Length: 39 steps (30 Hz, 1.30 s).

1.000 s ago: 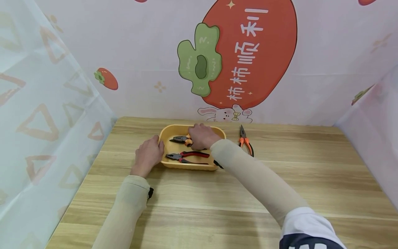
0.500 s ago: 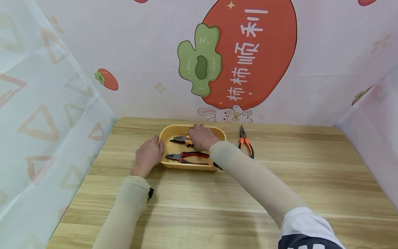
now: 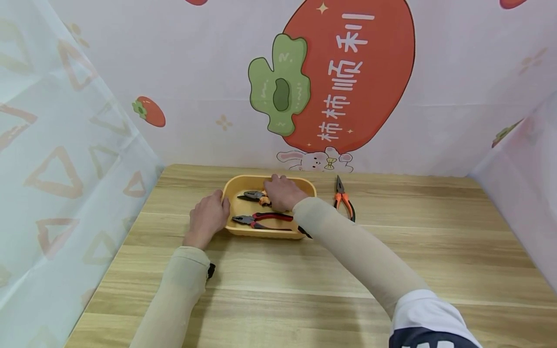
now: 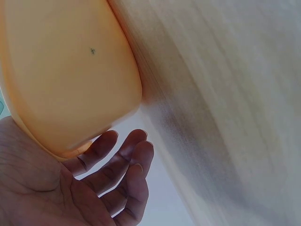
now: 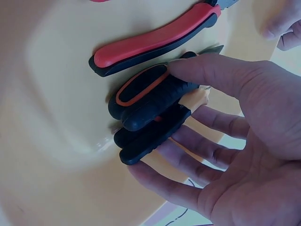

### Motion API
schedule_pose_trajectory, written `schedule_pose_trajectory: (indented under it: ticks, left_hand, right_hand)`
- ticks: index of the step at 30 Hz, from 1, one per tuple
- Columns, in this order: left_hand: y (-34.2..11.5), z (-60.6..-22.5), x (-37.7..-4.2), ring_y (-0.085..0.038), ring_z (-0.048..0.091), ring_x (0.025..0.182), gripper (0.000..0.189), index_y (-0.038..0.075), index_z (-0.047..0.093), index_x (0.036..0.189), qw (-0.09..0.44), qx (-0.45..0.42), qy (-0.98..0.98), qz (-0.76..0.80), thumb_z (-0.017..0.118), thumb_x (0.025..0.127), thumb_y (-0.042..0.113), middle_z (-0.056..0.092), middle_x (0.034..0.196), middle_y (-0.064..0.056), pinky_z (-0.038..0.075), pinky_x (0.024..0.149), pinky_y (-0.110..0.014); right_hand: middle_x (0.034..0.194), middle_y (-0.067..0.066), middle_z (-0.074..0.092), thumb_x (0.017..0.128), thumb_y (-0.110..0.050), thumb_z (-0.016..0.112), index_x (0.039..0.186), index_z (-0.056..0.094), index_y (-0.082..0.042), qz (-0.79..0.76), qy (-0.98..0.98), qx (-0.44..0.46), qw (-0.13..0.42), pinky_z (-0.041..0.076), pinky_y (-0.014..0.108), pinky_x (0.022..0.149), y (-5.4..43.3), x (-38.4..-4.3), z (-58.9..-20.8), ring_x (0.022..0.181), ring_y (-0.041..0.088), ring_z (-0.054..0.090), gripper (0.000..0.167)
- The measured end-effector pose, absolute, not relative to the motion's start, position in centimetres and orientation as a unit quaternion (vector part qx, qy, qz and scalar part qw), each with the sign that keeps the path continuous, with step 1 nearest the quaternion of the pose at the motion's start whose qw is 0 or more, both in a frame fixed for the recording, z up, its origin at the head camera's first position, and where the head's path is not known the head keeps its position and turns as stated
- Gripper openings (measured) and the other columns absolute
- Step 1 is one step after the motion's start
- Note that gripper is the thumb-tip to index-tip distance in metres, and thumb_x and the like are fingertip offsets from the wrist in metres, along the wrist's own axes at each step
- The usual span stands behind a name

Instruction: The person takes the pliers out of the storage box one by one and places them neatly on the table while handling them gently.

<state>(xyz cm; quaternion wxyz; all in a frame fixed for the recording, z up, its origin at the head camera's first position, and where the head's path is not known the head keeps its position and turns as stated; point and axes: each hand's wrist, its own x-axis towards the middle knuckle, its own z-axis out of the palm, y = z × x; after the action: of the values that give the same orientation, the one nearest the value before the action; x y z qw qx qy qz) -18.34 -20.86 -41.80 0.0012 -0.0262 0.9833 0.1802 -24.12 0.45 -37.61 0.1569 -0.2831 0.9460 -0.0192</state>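
Observation:
A yellow plastic basin (image 3: 235, 234) stands near the back of the table. My left hand (image 3: 208, 217) holds its left end, thumb over the rim and fingers outside, loosely curled below the wall in the left wrist view. Inside the basin, my right hand (image 3: 285, 193) grips black-and-orange handled pliers (image 5: 155, 96). Its thumb lies on one side of the handles and the fingers on the other. Several handle ends show together there, like two overlapping pairs. Their dark jaws (image 3: 252, 195) point left. Red-and-black combination pliers (image 3: 261, 219) lie in front of them in the basin.
Orange-handled long-nose pliers (image 3: 344, 199) lie on the wooden table (image 3: 278, 285) right of the basin, jaws toward the back. A printed backdrop (image 3: 196, 140) rises behind the table, and hung sheets flank both sides.

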Motion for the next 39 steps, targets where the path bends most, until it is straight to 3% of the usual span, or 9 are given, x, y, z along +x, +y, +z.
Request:
schedule_pose_trajectory:
  ticks: [8,25,39]
  left_hand:
    - [-20.9,-42.0,-18.4,-0.034,0.057,0.07,0.026,0.007,0.053,0.099,-0.002,-0.025,0.983,0.181,0.039,0.107,0.028,0.056,0.079,-0.014,0.045,0.06,-0.051]
    - [-20.9,-41.9,-18.3,-0.035,0.058,0.071,0.027,0.006,0.054,0.101,-0.004,-0.026,0.983,0.182,0.039,0.107,0.029,0.057,0.08,-0.015,0.046,0.061,-0.052]
    - [-20.9,-42.0,-18.3,-0.035,0.058,0.07,0.027,0.005,0.054,0.102,-0.006,-0.027,0.982,0.185,0.041,0.107,0.028,0.058,0.08,-0.015,0.047,0.061,-0.052]
  right_hand:
    - [0.138,0.016,0.05,0.099,-0.013,0.063,0.137,0.055,-0.01,-0.023,0.947,-0.277,0.164,0.045,0.046,0.102,0.5,-24.2,-37.8,0.118,0.032,0.053,0.039]
    - [0.133,0.011,0.053,0.098,-0.012,0.065,0.132,0.06,-0.013,-0.023,0.945,-0.285,0.159,0.047,0.045,0.096,0.8,-24.4,-37.8,0.112,0.029,0.052,0.035]
    - [0.135,0.009,0.05,0.093,-0.019,0.073,0.137,0.056,-0.015,-0.045,0.95,-0.278,0.138,0.044,0.05,0.1,1.5,-24.0,-36.2,0.122,0.031,0.05,0.048]
